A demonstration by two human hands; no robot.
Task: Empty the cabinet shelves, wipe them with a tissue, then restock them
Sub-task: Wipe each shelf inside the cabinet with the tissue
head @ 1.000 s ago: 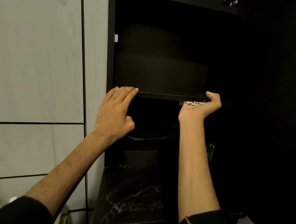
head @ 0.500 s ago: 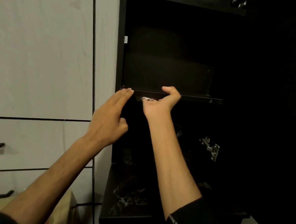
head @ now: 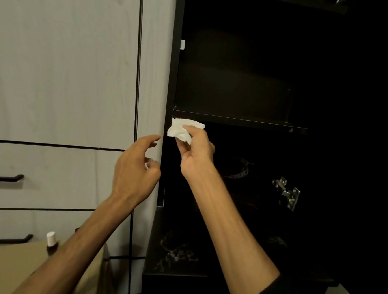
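A dark open cabinet fills the right half of the view. Its upper shelf (head: pixel 247 121) looks bare. My right hand (head: pixel 196 150) is shut on a crumpled white tissue (head: pixel 181 130), held just under the shelf's front edge at its left end. My left hand (head: pixel 135 170) hovers a little lower and to the left, in front of the cabinet's left side panel (head: pixel 171 76), with its fingers curled apart and nothing in them. Dark items with pale patterns rest on the lower shelves (head: pixel 176 251), too dim to name.
Pale wood-grain cabinet fronts with dark drawer handles (head: pixel 1 177) cover the left. A small bottle with a white cap (head: pixel 51 242) stands on a tan surface (head: pixel 8 264) at bottom left. A metal hinge (head: pixel 287 193) sits on the cabinet's right inner wall.
My right hand slid left along the shelf's front edge and dropped slightly, so the tissue now shows. My left hand came off the shelf edge and lowered.
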